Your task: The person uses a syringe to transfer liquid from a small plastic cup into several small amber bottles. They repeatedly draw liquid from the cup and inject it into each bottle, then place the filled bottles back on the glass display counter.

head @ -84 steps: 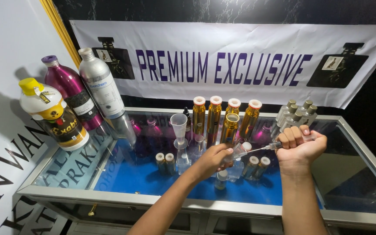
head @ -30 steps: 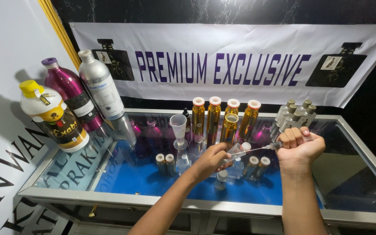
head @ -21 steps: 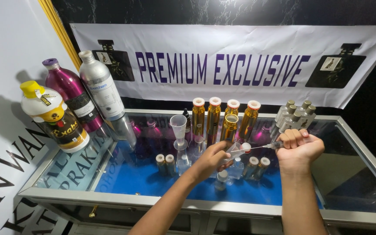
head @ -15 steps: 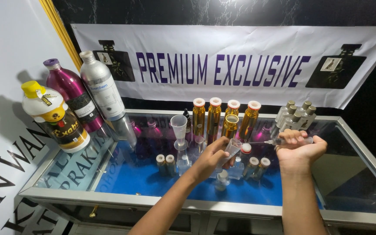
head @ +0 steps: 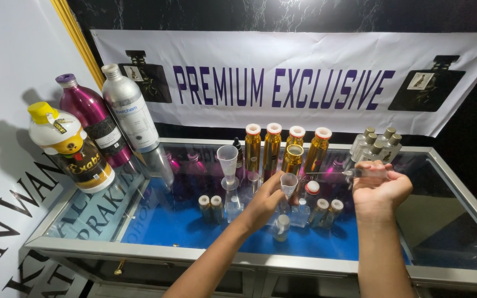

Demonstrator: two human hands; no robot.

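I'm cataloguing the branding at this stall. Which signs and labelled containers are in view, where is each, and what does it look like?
Banner: back wall, wide, white, purple lettering, dark bottle pictures at both ends.
Side sign: left wall, white, black lettering.
Silver bottle: back left, white label.
Magenta bottle: beside it, dark label.
White bottle: far left, yellow cap, gold-and-black label.

The glass counter top (head: 443,221) bears 4 gold bottles (head: 271,146) near its back edge. 3 large bottles (head: 106,127) lean at its left back corner.
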